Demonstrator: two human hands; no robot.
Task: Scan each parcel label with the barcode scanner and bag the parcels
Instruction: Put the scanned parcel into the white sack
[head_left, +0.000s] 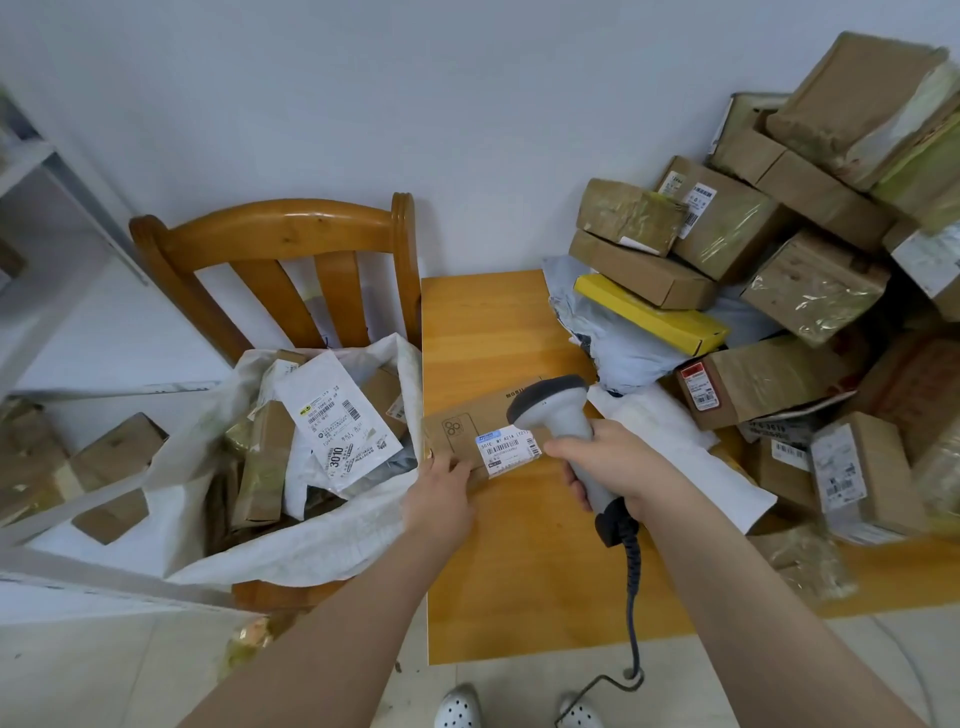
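Pale wall at the back, an orange wooden table (519, 561) up front, and we're right on the scan. One flat cardboard parcel (462, 423) lies at the table's left edge, touching the rim of the white sack (311, 545), which slumps open on a wooden chair (270, 234) to the left. The left hand (441, 493) has the parcel's near left corner, fingers curled over the edge and pinning it down. The right hand (608, 462) is wrapped fully round the grey grip of the barcode scanner (558, 410), whose rounded head hangs low over the parcel, just beside the white label (509, 449) with its blue strip. A coiled cable (631, 571) drops off the near side toward the floor. That parcel looks thin, stiff and light, with matte card that should give bare fingers good purchase. I'd take it by a long edge, thumb on top, keeping clear of the label, and it should tip easily into the sack. The sack itself is floppy woven plastic, already holding cartons and a paper-labelled bag. Far right, the waiting pile (753, 249) is boxy brown cartons under glossy, crinkled tape, with a flat yellow box (654, 312) lying on a soft grey mailer (613, 348).
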